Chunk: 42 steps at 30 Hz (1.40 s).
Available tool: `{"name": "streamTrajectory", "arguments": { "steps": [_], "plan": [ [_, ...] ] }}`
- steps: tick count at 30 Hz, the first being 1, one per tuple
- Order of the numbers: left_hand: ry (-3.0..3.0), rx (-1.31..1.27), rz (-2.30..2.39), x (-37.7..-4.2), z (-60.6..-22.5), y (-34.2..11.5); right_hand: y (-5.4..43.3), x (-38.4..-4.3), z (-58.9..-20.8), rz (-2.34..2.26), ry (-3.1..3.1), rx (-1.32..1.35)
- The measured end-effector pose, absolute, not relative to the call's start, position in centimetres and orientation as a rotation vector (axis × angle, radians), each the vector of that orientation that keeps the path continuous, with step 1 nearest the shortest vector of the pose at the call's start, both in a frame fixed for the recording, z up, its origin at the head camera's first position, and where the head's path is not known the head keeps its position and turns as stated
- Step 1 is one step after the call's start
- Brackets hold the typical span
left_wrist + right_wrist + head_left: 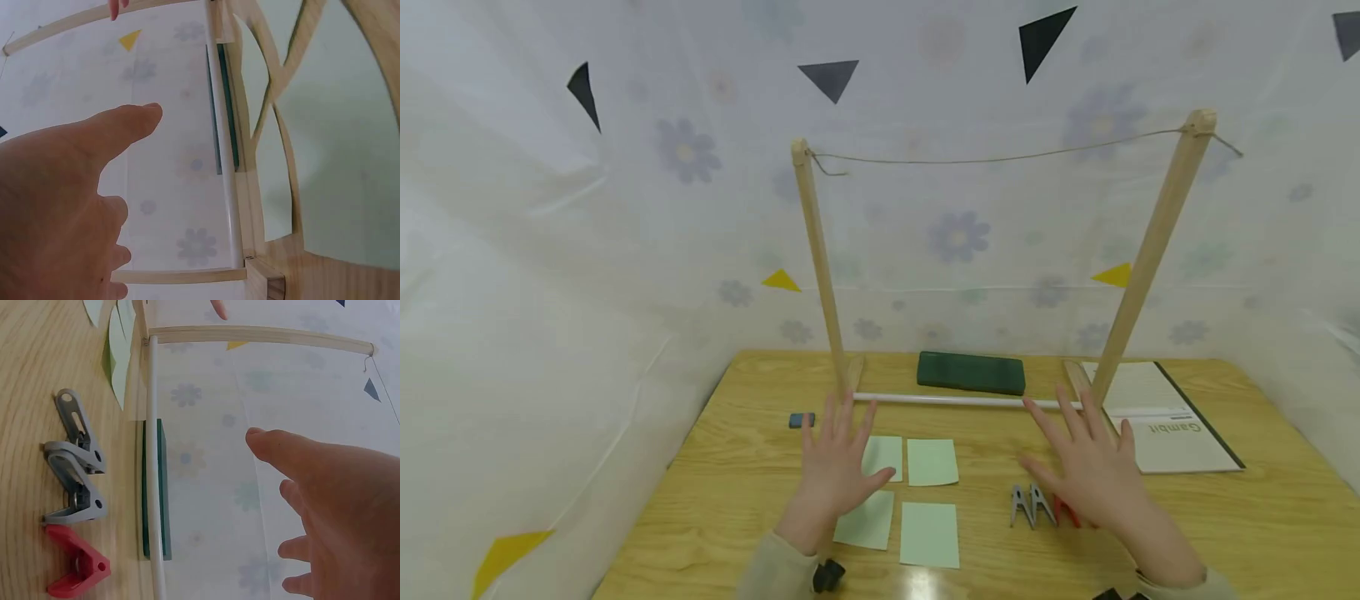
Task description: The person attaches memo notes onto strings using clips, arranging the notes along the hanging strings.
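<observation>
Both hands hover over the table with fingers spread and nothing in them. In the head view my left hand (835,471) overlaps two of several pale green paper squares (929,535). My right hand (1093,475) is above the clothespins, two grey clothespins (76,469) and a red clothespin (78,562) lying in a row; it partly covers the red one in the head view. Beyond the hands stands a frame of two wooden posts (823,267) joined by a white rod (940,401) low down and a thin string (940,162) tied between their tops.
A dark green case (970,372) lies behind the rod. At the right, an open notebook (1180,437) lies by the post's foot. A small blue eraser-like block (801,420) sits left of the papers. A patterned curtain (880,233) with triangle stickers closes off the back.
</observation>
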State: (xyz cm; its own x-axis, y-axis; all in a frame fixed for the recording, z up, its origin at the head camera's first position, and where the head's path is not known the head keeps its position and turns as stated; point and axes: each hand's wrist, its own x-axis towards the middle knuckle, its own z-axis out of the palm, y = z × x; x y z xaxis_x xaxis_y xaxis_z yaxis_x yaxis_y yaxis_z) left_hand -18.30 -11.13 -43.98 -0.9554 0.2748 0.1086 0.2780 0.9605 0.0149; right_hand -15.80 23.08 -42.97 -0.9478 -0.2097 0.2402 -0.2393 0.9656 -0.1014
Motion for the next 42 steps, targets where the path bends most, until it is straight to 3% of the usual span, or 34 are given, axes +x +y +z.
{"name": "streamTrajectory", "arguments": {
  "steps": [16,34,42],
  "plan": [
    [-3.055,-0.572,-0.229,-18.4,-45.9,-13.9,25.2,-15.1,-44.7,0.260,-2.869,0.327],
    [-2.826,-0.669,-1.615,-19.0,-45.8,-17.0,28.9,-14.0,-46.0,0.874,-2.814,0.428],
    [-2.870,-0.650,-1.737,-18.8,-46.2,-18.0,30.6,-13.5,-46.8,0.868,-2.880,0.404]
  ]
}}
